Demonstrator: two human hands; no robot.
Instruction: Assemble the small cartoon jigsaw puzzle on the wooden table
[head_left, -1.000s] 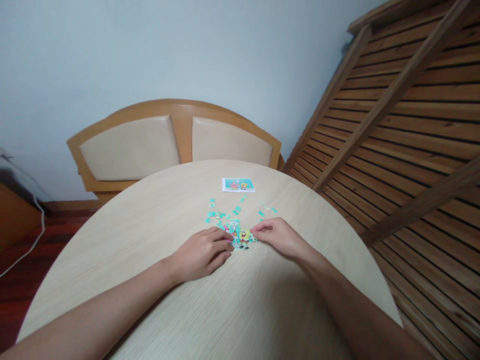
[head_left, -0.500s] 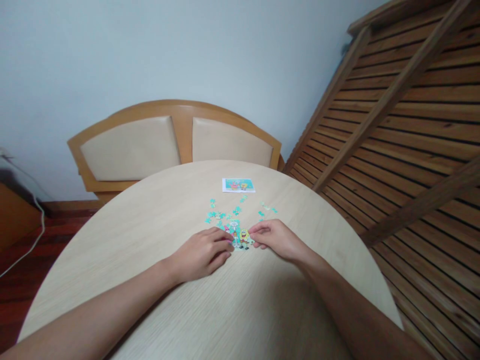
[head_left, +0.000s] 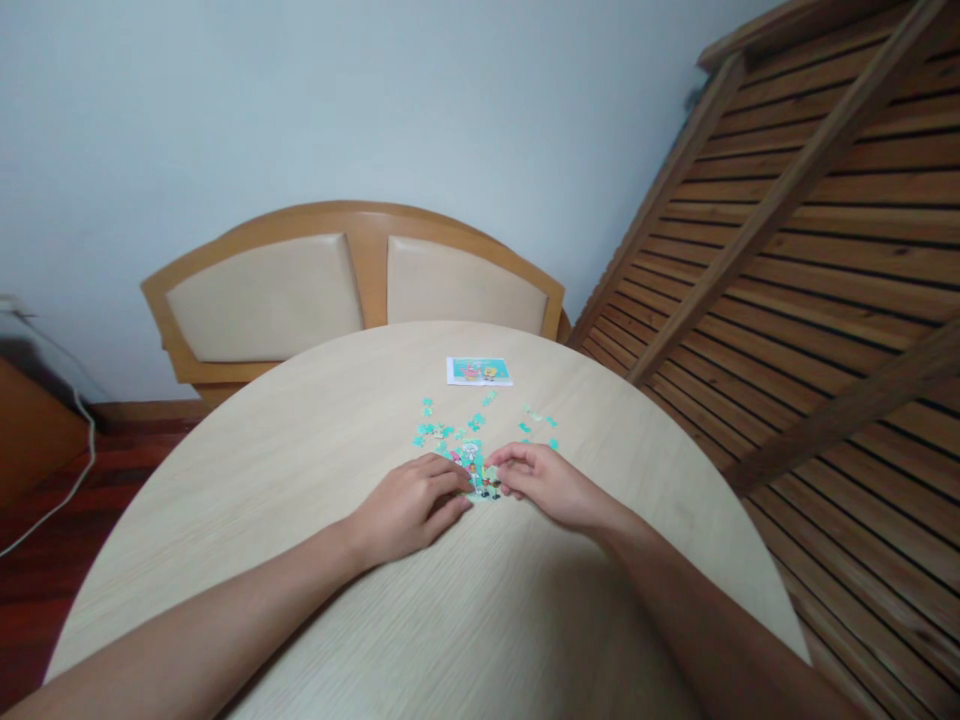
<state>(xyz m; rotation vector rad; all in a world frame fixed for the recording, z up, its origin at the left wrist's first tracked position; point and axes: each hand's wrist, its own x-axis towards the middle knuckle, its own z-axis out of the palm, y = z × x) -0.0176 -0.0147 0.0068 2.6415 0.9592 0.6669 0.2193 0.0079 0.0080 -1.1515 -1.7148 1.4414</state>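
Note:
A partly joined jigsaw puzzle with cartoon figures on a teal ground lies on the round table between my hands. My left hand rests at its left edge, fingers curved together and thumb close below them, gripping that side and covering part of it. Over the right side, my right hand has its thumb and fingertips pinched on what looks like a jigsaw piece, mostly hidden by the fingers. The yellow figure there is largely covered. Loose jigsaw pieces lie just beyond the puzzle on the left.
More loose pieces are scattered behind my right hand. A picture card with the cartoon figures lies farther back on the pale wooden table. A padded headboard stands behind, and a slatted wooden frame leans at the right.
My right hand has shifted slightly left, its fingertips now over the yellow figure. My left hand stays at the puzzle's left edge. The view has moved a little.

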